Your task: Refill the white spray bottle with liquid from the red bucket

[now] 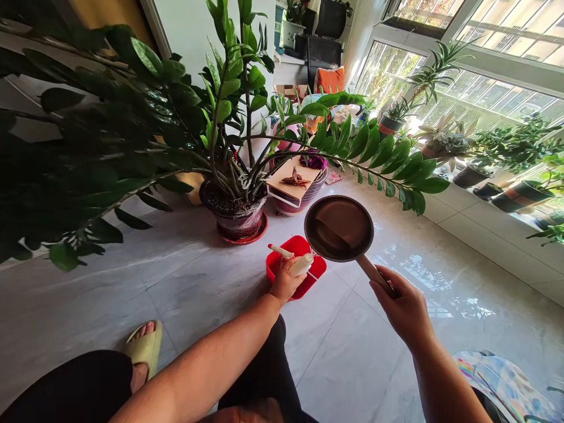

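My right hand (pixel 403 302) is closed round the light handle of a small frying pan (pixel 338 228) with a dark brown inside. The pan hangs in the air above the floor, its inner face turned up toward me. My left hand (pixel 285 282) is closed on a white item (pixel 301 265) with a rounded end; a thin white part with a reddish tip sticks out on its far left side. I cannot tell what kind of thing it is. Behind and below that hand is a red box (pixel 318 269) with a white divider on the floor, partly hidden by the hand.
A large potted plant (pixel 235 220) stands ahead on a red saucer, its long branches reaching left and right. A board (pixel 286 185) with dried brown bits lies on a basin. More pots (pixel 520 194) line the window ledge. A patterned cloth item (pixel 506 376) is at lower right.
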### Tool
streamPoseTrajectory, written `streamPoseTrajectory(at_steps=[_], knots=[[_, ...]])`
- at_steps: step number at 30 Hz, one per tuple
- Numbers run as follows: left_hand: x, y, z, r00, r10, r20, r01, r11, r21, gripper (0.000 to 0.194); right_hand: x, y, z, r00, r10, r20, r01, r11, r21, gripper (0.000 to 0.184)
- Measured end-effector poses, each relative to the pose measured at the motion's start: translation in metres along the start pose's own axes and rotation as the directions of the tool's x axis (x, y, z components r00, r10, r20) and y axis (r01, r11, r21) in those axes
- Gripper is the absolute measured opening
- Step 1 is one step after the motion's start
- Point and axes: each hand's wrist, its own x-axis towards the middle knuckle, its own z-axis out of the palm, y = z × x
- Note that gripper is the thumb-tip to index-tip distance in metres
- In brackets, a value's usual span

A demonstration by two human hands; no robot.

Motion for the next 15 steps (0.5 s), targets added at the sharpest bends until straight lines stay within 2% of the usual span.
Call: streamPoseTrajectory(at_steps=[15], knots=[[-0.0013, 0.0046, 0.0022, 1.0, -0.016, 0.022, 0.017, 0.999, -0.038, 0.052, -0.0038, -0.0017, 0.0002, 1.0, -0.031, -0.006, 0.03, 0.997, -0.068, 0.039]])
